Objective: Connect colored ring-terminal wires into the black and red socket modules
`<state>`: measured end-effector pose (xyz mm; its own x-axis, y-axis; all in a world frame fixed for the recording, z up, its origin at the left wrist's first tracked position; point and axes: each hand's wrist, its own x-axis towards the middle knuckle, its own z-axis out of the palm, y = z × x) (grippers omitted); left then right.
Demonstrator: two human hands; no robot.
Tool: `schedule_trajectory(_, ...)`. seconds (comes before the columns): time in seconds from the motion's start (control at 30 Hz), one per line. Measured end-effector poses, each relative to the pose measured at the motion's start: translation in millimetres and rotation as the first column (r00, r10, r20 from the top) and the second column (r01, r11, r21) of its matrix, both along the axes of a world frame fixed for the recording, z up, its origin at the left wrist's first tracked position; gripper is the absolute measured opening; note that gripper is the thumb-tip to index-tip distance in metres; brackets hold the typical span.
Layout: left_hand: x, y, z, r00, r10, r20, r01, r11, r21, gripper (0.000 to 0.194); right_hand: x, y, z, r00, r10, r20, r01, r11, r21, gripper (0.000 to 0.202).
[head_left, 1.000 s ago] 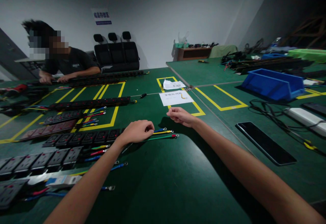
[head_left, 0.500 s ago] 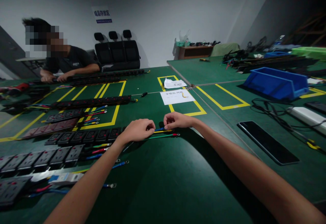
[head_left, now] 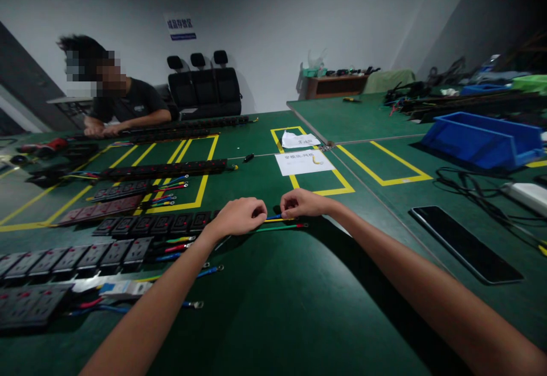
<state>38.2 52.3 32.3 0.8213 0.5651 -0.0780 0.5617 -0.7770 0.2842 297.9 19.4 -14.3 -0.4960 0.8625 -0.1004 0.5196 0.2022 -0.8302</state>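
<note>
Between my two hands runs a blue wire [head_left: 274,217] low over the green table. My left hand [head_left: 239,215] is closed around its left part, at the right end of a row of black sockets [head_left: 164,224]. With a pinch of thumb and fingers, my right hand [head_left: 304,203] grips the wire's right part; its tip is hidden. Just below lie a yellow wire [head_left: 277,221] and a green wire [head_left: 282,227], the green one ending in a ring terminal with a red sleeve.
More socket strips [head_left: 92,259] with ring-ended wires lie at left. Beyond my hands are paper sheets [head_left: 301,163] and yellow tape outlines. A phone [head_left: 465,244], black cables [head_left: 470,193] and a blue bin [head_left: 478,142] are at right. A co-worker [head_left: 132,102] leans over strips at far left.
The view has swung slightly left, so the scene sits further right in the picture. Both hands keep nearly the same pose on the blue wire.
</note>
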Motion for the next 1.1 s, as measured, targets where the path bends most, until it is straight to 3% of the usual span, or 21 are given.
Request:
schedule_trajectory(0.2,-1,-6,3.5,0.999,-0.045,-0.001,0.045,0.990,0.133,0.043,4,0,1.2,0.996,-0.029,-0.080,0.028,1.000,-0.007,0.039)
schedule_trajectory(0.33,-8,-9,25.3,0.996,0.011,-0.087,0.008,0.978,0.208,0.048,9,-2,4.5,0.967,-0.193,-0.165,0.190,0.981,-0.030,0.044)
schedule_trajectory(0.47,-31,-2,53.3,0.963,0.090,-0.256,-0.080,0.996,0.048,0.063,9,-4,7.1,0.946,-0.277,-0.169,0.264,0.960,-0.093,0.044)
schedule_trajectory(0.57,-51,9,63.8,0.920,0.141,-0.365,-0.162,0.986,-0.028,0.060,8,-5,7.6,0.945,-0.276,-0.176,0.262,0.960,-0.096,0.043)
schedule_trajectory(0.7,-63,20,64.5,0.884,0.185,-0.430,-0.241,0.967,-0.079,0.057,8,-4,6.2,0.944,-0.291,-0.154,0.280,0.956,-0.090,0.043)
schedule_trajectory(0.93,-62,23,59.4,0.880,0.171,-0.444,-0.240,0.965,-0.102,0.069,9,-4,4.2,0.943,-0.283,-0.177,0.273,0.959,-0.075,0.041)
schedule_trajectory(1.1,-58,18,56.9,0.869,0.171,-0.465,-0.230,0.970,-0.073,0.062,8,-4,4.6,0.941,-0.295,-0.167,0.282,0.954,-0.101,0.044)
